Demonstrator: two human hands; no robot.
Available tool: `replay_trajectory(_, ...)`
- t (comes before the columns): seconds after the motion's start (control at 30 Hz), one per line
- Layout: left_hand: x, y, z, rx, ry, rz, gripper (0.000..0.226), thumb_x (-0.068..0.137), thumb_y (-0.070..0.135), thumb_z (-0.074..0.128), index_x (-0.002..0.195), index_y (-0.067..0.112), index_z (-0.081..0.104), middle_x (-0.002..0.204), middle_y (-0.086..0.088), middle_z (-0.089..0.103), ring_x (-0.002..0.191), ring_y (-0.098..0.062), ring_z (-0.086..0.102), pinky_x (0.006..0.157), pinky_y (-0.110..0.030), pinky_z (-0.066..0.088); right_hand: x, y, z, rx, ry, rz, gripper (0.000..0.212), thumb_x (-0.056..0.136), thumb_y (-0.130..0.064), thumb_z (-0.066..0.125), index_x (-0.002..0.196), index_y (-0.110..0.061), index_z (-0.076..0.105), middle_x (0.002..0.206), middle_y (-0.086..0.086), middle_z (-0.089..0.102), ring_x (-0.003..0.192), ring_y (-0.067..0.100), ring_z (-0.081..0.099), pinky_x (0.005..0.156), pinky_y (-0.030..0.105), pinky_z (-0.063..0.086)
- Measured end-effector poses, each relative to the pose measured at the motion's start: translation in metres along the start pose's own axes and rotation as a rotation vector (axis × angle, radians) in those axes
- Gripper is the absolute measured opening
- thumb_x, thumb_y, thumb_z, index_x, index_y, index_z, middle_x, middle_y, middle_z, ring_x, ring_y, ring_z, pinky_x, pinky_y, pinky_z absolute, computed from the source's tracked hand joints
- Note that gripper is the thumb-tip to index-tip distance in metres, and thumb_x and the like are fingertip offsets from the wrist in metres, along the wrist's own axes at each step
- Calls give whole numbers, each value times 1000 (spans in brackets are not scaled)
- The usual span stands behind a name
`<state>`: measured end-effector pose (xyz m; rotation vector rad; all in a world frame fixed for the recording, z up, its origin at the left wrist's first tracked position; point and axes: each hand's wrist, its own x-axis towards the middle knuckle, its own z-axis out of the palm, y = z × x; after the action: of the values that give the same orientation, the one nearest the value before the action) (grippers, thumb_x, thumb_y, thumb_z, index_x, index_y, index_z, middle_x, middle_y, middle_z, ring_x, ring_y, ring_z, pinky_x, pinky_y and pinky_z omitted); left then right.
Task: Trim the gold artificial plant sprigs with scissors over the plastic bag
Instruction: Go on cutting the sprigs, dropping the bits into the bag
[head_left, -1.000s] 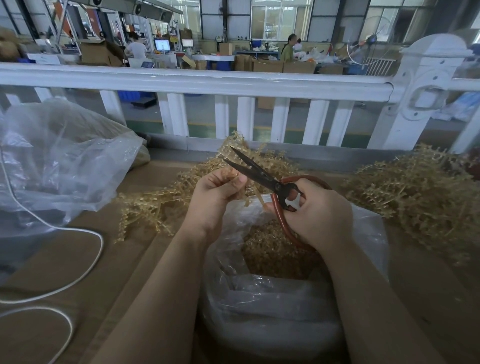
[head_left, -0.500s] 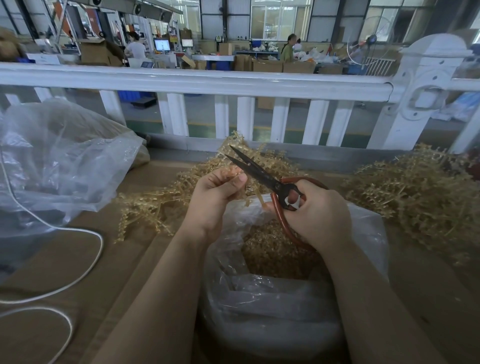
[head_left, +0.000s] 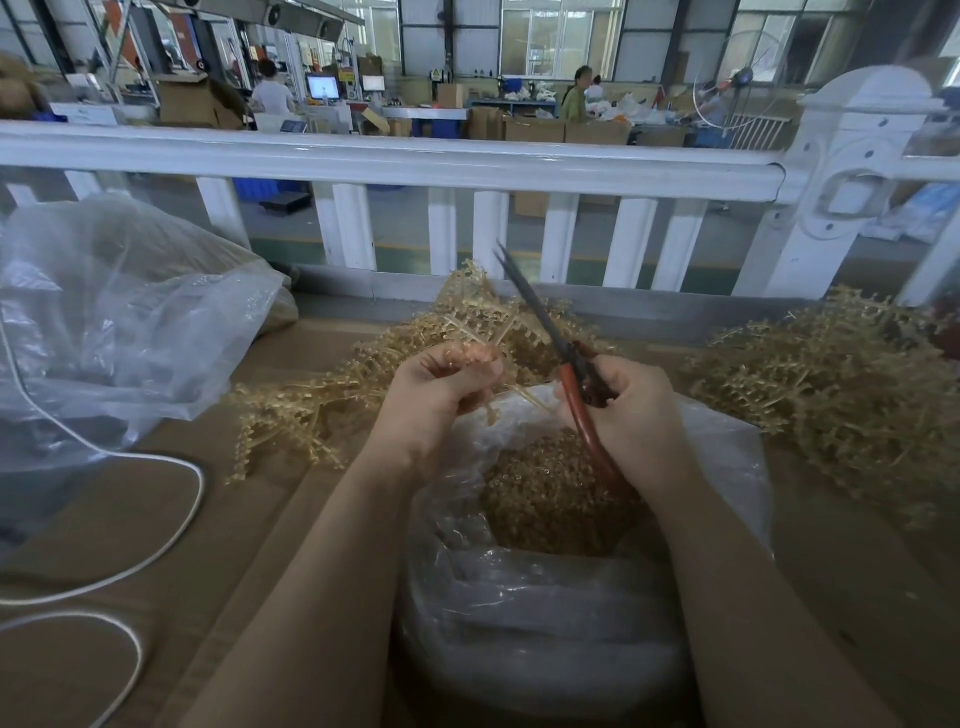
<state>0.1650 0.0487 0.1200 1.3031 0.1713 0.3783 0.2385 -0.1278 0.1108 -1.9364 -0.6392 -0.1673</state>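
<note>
My left hand (head_left: 441, 395) grips a gold sprig (head_left: 478, 317) that fans upward from my fist above the open clear plastic bag (head_left: 545, 613). The bag holds a heap of gold trimmings (head_left: 545, 493). My right hand (head_left: 634, 415) grips the red handles of the scissors (head_left: 540, 317). Their dark blades are closed and point up and away, just right of the sprig.
A pile of gold sprigs (head_left: 322, 400) lies on the brown table behind my left hand, and another pile (head_left: 841, 395) lies at the right. A large crumpled plastic bag (head_left: 114, 322) and a white cable (head_left: 171, 519) sit left. A white railing (head_left: 415, 161) borders the far edge.
The scissor blades have closed and swung from pointing left to pointing up. My left hand has raised the sprig slightly.
</note>
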Motion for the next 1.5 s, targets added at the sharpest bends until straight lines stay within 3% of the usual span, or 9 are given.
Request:
replay_trajectory(0.2,-2,0,4,72,-77,26,3,80,3,74,81,5,74,73,-12,60,72,-23,48,78,-34,40,2,-2,2,110,46,-19,12,83,-24,80,77,-30,71,74,-16,73,67,4,69,58,13,52)
replay_trajectory(0.33,-4,0,8,66,-127,53,7,71,7,76,69,14,74,70,-8,64,84,-31,53,87,-41,40,1,-5,5,100,-23,24,9,82,-32,79,79,-25,74,74,-8,74,67,11,70,67,33,61)
replay_trajectory(0.57,-4,-4,9,-11,-259,-8,26,79,-6,69,102,-16,62,95,-21,71,90,-32,68,85,-44,58,1,-7,5,181,-42,-8,8,80,-29,81,84,-29,74,76,-8,75,67,9,70,62,22,58)
replay_trajectory(0.77,-5,0,8,63,-174,57,4,78,18,74,76,21,74,74,3,67,71,-12,58,78,-31,45,2,-5,5,156,-37,-15,9,82,-25,80,78,-24,72,69,-8,72,58,7,68,52,16,52)
replay_trajectory(0.87,-4,-1,8,52,-149,82,9,79,15,73,74,21,76,71,5,66,67,-9,55,74,-25,43,2,-5,5,136,-47,-20,12,83,-24,80,76,-28,71,67,-12,72,57,5,68,51,15,50)
replay_trajectory(0.97,-4,0,8,50,-148,103,12,81,16,72,71,21,74,68,4,62,65,-10,53,73,-24,46,2,-4,5,34,-39,5,19,76,-46,81,80,-31,71,74,-16,72,65,6,69,62,29,57)
replay_trajectory(1.1,-2,0,5,6,-101,118,33,92,7,63,64,21,71,62,6,62,59,-5,57,63,-18,50,1,-2,0,-266,5,-41,42,64,-79,71,81,-41,61,72,-26,65,67,-6,59,56,16,40)
replay_trajectory(1.27,-2,1,4,-4,-30,131,35,95,-1,53,71,18,70,71,5,67,67,-8,57,75,-26,48,-2,3,0,-456,2,-206,58,69,-86,56,101,-38,60,83,-17,66,74,3,62,61,20,49)
replay_trajectory(1.5,-2,1,4,-35,-47,154,38,93,-6,51,73,17,71,75,2,69,74,-12,60,82,-29,48,0,10,-2,-527,11,-210,59,73,-85,52,102,-35,59,85,-19,63,77,8,62,57,21,45)
